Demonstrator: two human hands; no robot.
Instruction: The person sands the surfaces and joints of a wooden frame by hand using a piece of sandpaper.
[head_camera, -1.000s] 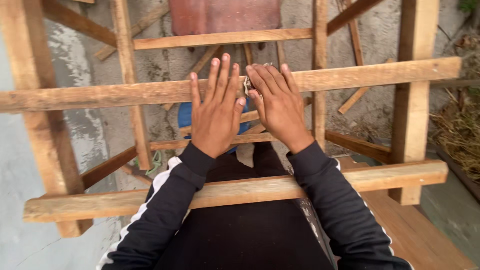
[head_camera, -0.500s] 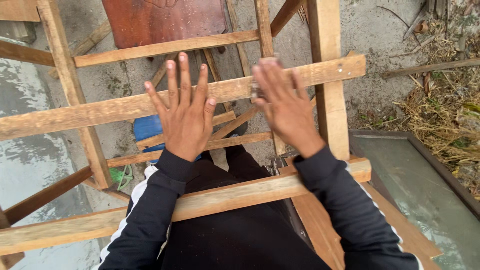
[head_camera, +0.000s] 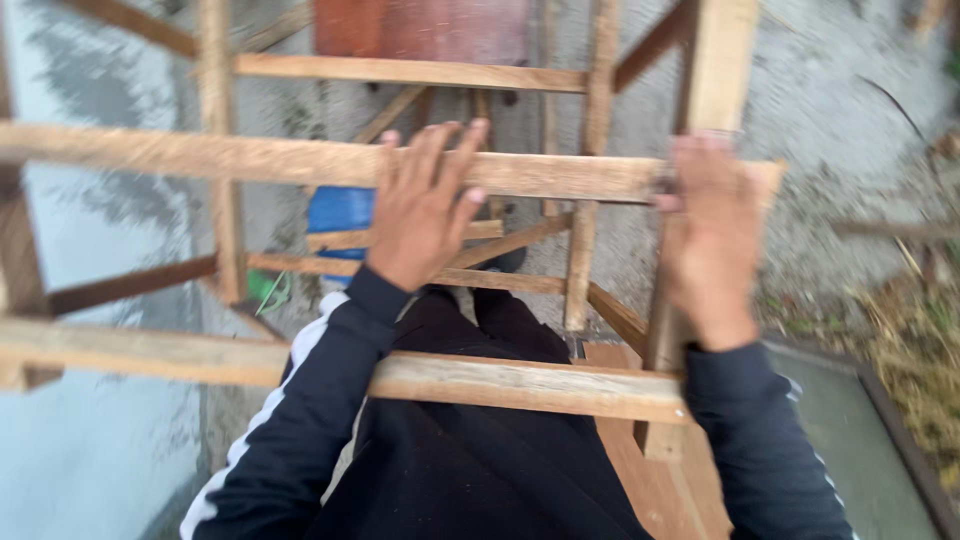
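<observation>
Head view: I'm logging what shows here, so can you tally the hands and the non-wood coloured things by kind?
Hands: 2, left hand and right hand, both on the top wooden rail
Blue object: 1
Green object: 1
Reddish-brown panel: 1
Total: 5

Open gaps between wooden rails (head_camera: 300, 162), crossed by diagonal braces (head_camera: 520, 240).

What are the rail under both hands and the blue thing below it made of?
The rail looks like rough, unfinished wood: pale, visible grain, uneven edges. The left hand and right hand rest on it. The blue thing looks smooth, maybe plastic; too blurred to be sure.
</observation>
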